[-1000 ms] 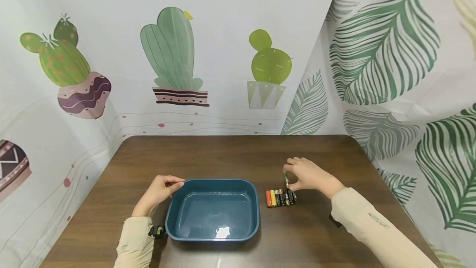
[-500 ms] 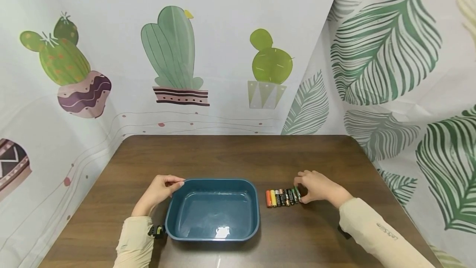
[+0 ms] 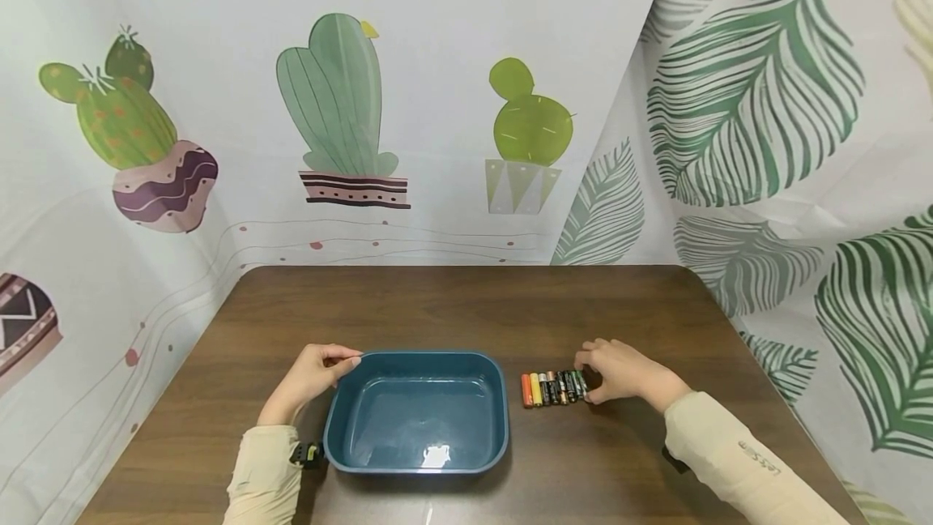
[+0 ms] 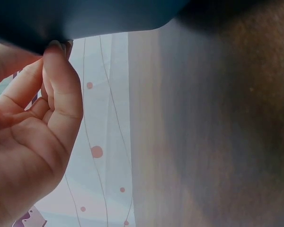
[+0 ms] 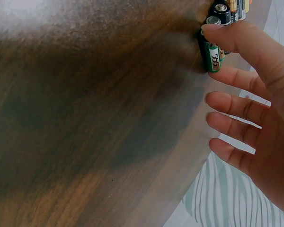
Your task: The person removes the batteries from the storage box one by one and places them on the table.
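Observation:
My left hand (image 3: 309, 379) pinches the rim at the far left corner of a deep blue rectangular basin (image 3: 415, 420). Thumb and fingers meet at that edge in the left wrist view, under the dark blue wall (image 4: 99, 19). To the right of the basin, several batteries (image 3: 552, 387) lie side by side in a row, orange and yellow at the left, mostly black further right. At the row's right end my right hand (image 3: 623, 371) holds a green battery (image 5: 212, 57) lengthwise, thumb on one end and index finger on the other. Its remaining fingers are spread apart.
All of this stands on a brown wooden table (image 3: 437, 306) with rounded far corners. Behind it hangs a white cloth (image 3: 437, 104) printed with cacti and leaves. Bare tabletop lies beyond the basin and in front of the batteries.
My right hand has brought the green battery from above the row, rightward and down, to its right end, then shifted slightly left. The left hand and basin have stayed put.

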### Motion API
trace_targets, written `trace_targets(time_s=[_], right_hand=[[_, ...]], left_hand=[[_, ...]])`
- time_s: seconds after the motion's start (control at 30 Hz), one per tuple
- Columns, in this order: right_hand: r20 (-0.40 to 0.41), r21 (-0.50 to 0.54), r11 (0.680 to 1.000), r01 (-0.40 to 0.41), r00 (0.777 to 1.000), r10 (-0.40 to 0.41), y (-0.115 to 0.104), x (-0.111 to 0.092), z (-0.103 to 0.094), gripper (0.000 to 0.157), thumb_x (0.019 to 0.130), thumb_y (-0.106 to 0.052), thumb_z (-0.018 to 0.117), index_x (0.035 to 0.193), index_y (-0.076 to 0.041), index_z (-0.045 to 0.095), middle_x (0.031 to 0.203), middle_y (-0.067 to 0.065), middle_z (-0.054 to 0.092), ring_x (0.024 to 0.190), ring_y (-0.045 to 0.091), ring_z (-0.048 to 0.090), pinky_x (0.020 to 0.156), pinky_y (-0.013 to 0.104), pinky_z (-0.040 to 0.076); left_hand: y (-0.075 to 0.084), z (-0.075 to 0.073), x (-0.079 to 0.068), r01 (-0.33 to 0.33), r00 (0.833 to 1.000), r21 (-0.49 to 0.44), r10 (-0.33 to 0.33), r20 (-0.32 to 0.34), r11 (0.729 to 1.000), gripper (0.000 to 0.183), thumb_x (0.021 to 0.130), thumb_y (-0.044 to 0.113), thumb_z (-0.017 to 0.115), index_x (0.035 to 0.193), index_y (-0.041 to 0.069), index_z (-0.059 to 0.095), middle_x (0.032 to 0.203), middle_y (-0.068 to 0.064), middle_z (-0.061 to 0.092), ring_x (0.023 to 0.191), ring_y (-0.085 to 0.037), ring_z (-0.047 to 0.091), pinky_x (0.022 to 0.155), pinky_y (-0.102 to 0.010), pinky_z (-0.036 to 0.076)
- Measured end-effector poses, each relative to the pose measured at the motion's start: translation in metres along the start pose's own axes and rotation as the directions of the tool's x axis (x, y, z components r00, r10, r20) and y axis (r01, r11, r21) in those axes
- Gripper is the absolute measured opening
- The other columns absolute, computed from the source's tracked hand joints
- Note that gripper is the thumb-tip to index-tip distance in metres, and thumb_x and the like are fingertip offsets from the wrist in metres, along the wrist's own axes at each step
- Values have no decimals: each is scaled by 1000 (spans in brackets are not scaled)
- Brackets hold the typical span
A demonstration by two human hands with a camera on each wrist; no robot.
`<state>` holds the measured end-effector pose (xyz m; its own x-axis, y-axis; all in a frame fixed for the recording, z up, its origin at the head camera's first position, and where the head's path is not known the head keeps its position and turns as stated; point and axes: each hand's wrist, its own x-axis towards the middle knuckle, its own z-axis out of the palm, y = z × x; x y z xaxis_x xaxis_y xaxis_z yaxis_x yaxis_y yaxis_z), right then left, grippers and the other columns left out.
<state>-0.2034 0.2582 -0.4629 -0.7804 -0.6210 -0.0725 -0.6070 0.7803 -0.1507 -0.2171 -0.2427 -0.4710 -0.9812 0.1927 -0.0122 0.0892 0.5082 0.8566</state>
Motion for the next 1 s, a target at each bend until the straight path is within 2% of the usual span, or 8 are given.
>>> trace_targets(time_s=[0.53, 0.67, 1.0], right_hand=[[0, 6, 1000, -7, 1000, 7, -1, -1, 1, 40, 69, -30, 84, 99, -12, 65, 89, -1, 55, 74, 12, 44, 66, 37, 41], [-15, 0, 1000, -2, 1000, 2, -1, -2, 3, 40, 69, -30, 84, 99, -11, 65, 88, -1, 55, 74, 12, 44, 65, 36, 41], [-27, 14, 1000, -13, 1000, 13, 1, -3, 3, 43, 68, -31, 85, 99, -11, 63, 87, -2, 55, 76, 13, 48, 66, 38, 43]], left_hand=[[1, 1, -1, -9, 1000, 16, 9, -3, 1000, 16, 90, 6, 66, 102, -2, 73, 77, -7, 60, 58, -15, 49, 54, -32, 49], [1, 1, 0, 8, 1000, 14, -8, -4, 1000, 17, 90, 7, 66, 103, -2, 72, 78, -6, 61, 57, -14, 48, 55, -33, 50], [1, -2, 0, 25, 999, -10, -25, 40, 1000, 21, 92, 11, 65, 107, -3, 70, 82, -6, 60, 60, -15, 49, 57, -33, 50]])
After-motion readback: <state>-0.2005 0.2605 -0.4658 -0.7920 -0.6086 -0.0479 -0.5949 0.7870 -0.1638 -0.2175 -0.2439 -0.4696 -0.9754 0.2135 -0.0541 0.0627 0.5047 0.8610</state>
